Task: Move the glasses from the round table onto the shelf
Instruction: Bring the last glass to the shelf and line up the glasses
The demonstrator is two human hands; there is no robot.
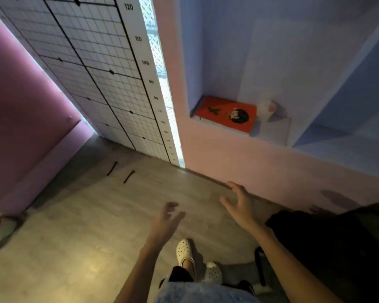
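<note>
Both hands reach forward over the floor (pixel 85 215) with fingers spread and loosely bent, apart from each other and holding nothing: the left hand (pixel 166 219) lower and nearer the middle, the right hand (pixel 239 204) a little higher, close to the foot of the pale pink wall (pixel 260 162). The shelf (pixel 271 132) is a recess in that wall, above and beyond the right hand and well apart from both. On it lies an orange book (pixel 225 114), and just beside the book's right end stands a pale rounded thing (pixel 268 109) that may be a glass; it is too blurred to be sure. To the left stands a white grid panel (pixel 92 51) with a scale of numbers down its edge, then a dark pink panel (pixel 20 106). Two short black marks (pixel 112 168) lie on the floor. White clogs (pixel 184 250) show between the forearms. A large dark shape (pixel 326 248) fills the lower right, cut off by the frame's edge and impossible to identify.
</note>
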